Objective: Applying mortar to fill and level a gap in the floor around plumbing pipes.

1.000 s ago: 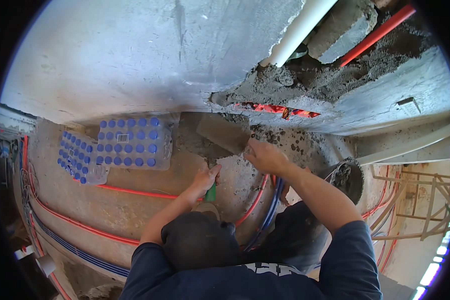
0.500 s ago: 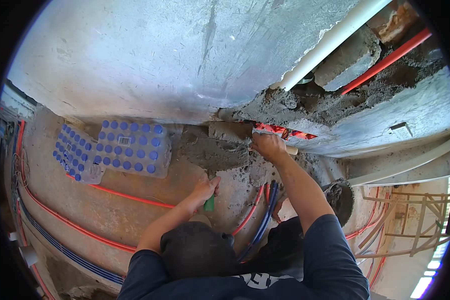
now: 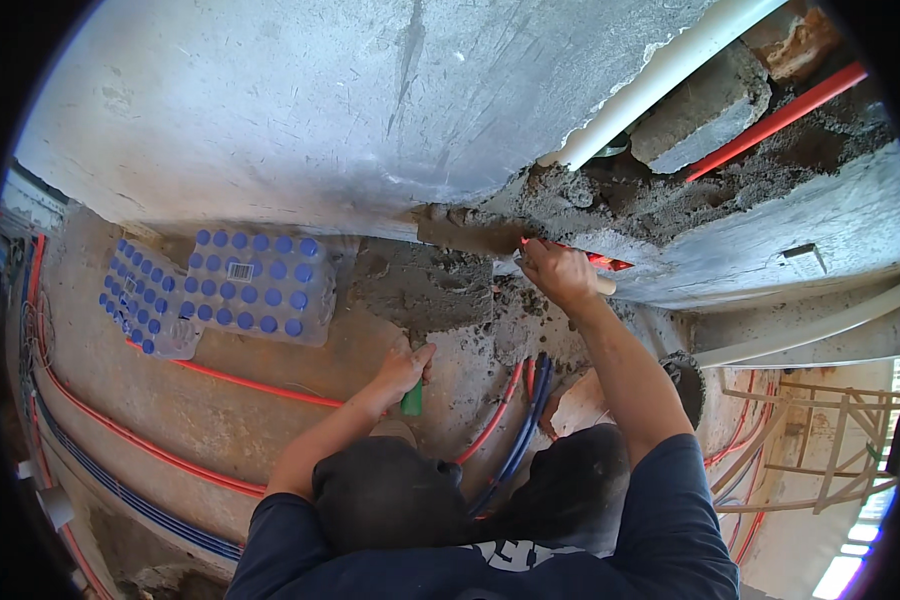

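My right hand (image 3: 560, 274) is closed round the pale handle (image 3: 605, 285) of a trowel. Its long brownish-grey blade (image 3: 470, 232) lies along the foot of the wall, left of the fist. My left hand (image 3: 402, 368) grips a green handle (image 3: 412, 400); the far end of that tool cannot be made out. Just beyond the left hand spreads wet grey mortar (image 3: 420, 285) with a straight right edge. Whether it lies on a board or on the floor, I cannot tell. A glossy red thing (image 3: 610, 262) shows at the wall's foot, partly behind my right hand.
Shrink-wrapped bottles with blue caps (image 3: 255, 285) stand left. Red pipes (image 3: 160, 452) and blue pipes (image 3: 525, 430) cross the floor. A dark bucket (image 3: 684, 385) sits beside my right forearm. Above runs a wall channel with a white pipe (image 3: 660, 85). A wooden frame (image 3: 835, 445) stands far right.
My right hand has shifted slightly right and up along the wall with the trowel. Less of the red thing shows. My left hand keeps its grip on the green handle, almost in place.
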`<action>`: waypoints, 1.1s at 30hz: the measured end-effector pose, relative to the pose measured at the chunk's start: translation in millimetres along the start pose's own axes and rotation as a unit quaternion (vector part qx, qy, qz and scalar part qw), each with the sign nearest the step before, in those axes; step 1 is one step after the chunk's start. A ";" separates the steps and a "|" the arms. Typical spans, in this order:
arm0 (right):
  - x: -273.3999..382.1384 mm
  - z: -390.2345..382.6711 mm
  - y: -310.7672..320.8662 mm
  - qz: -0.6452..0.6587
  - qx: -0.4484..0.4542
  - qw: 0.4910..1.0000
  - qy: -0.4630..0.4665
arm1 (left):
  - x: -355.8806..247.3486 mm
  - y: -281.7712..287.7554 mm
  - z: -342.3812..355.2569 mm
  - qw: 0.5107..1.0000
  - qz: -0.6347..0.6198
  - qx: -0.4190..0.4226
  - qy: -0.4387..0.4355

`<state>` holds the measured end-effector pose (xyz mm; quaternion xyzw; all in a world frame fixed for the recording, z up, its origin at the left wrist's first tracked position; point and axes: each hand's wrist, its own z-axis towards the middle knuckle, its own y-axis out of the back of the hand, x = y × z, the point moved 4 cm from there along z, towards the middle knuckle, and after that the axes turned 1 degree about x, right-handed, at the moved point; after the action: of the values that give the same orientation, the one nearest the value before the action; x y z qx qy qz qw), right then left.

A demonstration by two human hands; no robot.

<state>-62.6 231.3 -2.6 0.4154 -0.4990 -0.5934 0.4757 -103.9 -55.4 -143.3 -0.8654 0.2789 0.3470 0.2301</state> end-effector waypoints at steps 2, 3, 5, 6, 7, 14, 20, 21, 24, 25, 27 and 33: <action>-0.8 0.2 4.9 -0.005 -0.007 1.000 0.006 | -1.1 -0.8 -0.6 1.000 -0.001 0.003 0.000; -1.1 0.0 7.6 -0.007 -0.010 1.000 0.009 | -1.2 -1.2 -0.4 1.000 -0.001 0.004 0.000; -0.1 -1.1 13.3 -0.010 -0.011 1.000 0.009 | 1.0 -0.2 0.7 1.000 0.001 0.003 0.001; 0.1 -1.9 16.4 -0.014 -0.013 1.000 0.010 | 2.0 0.1 1.7 1.000 0.003 0.002 0.001; 0.1 -2.8 19.6 -0.019 -0.014 1.000 0.010 | 2.8 0.1 2.8 1.000 0.005 0.002 0.000; 4.1 -10.3 61.2 0.050 -0.036 0.997 -0.052 | -10.0 -1.3 -8.0 1.000 0.024 -0.009 -0.008; 21.2 -46.9 36.5 -0.110 -0.010 0.992 0.063 | -5.4 -4.7 -9.3 0.999 0.051 0.001 0.007; 18.6 -50.7 37.1 -0.102 -0.023 0.993 0.058 | -5.2 -5.7 -11.1 0.998 0.054 0.012 0.016; 9.4 -58.2 40.4 -0.086 -0.049 0.994 0.046 | -3.0 -8.2 -14.7 0.997 0.063 0.036 0.031; 6.3 -58.4 41.3 -0.089 -0.038 0.994 0.046 | -1.5 -8.7 -14.9 0.998 0.058 0.034 0.021; -0.7 -57.5 43.0 -0.094 -0.016 0.994 0.045 | 2.7 -9.7 -14.2 0.998 0.048 0.029 0.000; -25.0 -35.8 76.6 -0.153 -0.018 0.988 0.017 | 11.3 -9.7 -6.5 0.998 0.048 0.037 -0.003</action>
<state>-11.3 244.9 67.8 0.4882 -0.4111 -0.6608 0.3949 -87.8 -55.7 -145.3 -0.8407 0.3320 0.3501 0.2459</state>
